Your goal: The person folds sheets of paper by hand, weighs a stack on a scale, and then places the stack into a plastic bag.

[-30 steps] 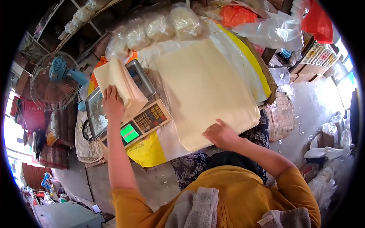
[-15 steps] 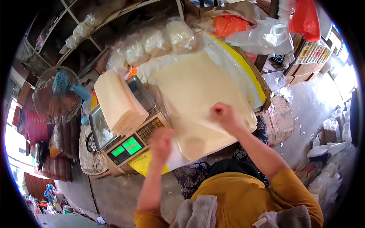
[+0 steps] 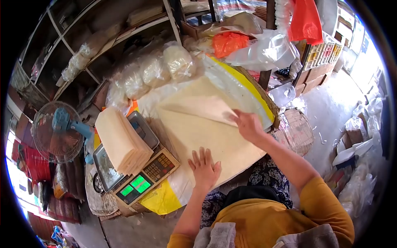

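A broad pile of thin cream-coloured sheets (image 3: 194,136) lies on the work table in front of me. My left hand (image 3: 204,170) rests flat on the pile's near part, its fingers spread. Pinched in my right hand (image 3: 249,126) is the edge of the top cream sheet (image 3: 206,108), raised and bent back over the pile. To the left, folded cream sheets (image 3: 122,140) are stacked on the metal tray (image 3: 108,170) of a digital scale (image 3: 159,165) with lit green displays. The scale's numbers are too small to read.
Filled clear plastic bags (image 3: 180,62) line the table's back. A yellow-edged plastic sheet (image 3: 248,82) lies beneath the pile. An electric fan (image 3: 58,128) stands left, shelving (image 3: 62,37) behind. Red bags (image 3: 306,22) hang at right, above a cardboard box (image 3: 295,128).
My left hand has moved right from beside the scale and now lies flat on the pile. The top sheet's edge is now lifted in my right hand. The view has shifted slightly.
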`<state>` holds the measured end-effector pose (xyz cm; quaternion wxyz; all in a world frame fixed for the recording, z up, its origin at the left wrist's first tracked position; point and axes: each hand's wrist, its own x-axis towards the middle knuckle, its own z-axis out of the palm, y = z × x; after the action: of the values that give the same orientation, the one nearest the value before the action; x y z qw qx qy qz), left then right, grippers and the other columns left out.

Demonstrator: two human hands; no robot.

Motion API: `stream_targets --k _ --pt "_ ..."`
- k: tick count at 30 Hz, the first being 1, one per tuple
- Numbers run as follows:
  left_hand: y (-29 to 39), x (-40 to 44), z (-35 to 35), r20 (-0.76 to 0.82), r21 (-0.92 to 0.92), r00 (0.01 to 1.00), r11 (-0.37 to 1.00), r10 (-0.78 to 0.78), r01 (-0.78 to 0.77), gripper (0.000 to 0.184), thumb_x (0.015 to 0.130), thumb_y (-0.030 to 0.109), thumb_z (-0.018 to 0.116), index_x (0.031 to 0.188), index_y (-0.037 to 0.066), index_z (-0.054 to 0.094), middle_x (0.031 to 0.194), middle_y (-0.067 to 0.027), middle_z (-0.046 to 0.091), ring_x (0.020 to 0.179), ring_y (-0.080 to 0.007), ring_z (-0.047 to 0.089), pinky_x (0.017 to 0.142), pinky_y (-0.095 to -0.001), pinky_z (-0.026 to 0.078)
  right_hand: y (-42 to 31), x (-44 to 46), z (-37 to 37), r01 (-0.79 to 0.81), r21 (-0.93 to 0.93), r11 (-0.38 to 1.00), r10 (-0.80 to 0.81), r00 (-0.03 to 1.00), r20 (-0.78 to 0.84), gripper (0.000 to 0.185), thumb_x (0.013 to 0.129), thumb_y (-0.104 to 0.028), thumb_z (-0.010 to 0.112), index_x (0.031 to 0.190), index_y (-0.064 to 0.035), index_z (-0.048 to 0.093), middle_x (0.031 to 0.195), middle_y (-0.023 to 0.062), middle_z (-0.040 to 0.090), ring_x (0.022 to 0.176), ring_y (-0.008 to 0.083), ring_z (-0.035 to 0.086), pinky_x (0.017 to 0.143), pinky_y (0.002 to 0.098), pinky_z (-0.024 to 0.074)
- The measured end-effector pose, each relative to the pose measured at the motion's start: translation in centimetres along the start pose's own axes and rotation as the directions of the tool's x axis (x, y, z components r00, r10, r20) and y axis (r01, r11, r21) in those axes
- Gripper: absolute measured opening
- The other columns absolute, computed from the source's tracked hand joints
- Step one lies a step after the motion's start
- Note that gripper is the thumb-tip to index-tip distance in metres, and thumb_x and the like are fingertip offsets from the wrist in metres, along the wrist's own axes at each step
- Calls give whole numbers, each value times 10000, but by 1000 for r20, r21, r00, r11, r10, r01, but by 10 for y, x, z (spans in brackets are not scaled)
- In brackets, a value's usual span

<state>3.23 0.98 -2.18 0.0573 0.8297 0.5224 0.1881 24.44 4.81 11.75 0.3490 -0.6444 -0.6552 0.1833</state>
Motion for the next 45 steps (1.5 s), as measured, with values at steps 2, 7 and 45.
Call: stream_targets --k 2,7,45 --pt "2 2 -2 13 6 1000 1000 9 -9 654 871 425 474 1380 39 333 1448 -206 279 1344 -463 168 1050 -634 108 2 6 -6 45 19 999 -42 991 -124 271 909 -186 526 1124 -36 594 751 244 597 671 394 589 607 395 467" --pt "3 1 -1 91 3 994 999 -52 52 679 860 423 470 1405 60 294 1490 -182 199 1377 -428 90 1078 -601 28 -20 29 -48 143 -78 987 -151 983 -103 227 873 -142 564 1078 -56 610 782 202 622 728 355 611 618 392 481" --pt "24 143 14 289 41 945 989 -150 145 804 863 587 454 1441 90 195 1513 -190 88 1375 -455 0 1073 -614 20 -61 110 -113 545 -392 741 -608 792 -49 255 714 -39 528 960 -66 590 823 154 625 772 336 619 662 419 485"
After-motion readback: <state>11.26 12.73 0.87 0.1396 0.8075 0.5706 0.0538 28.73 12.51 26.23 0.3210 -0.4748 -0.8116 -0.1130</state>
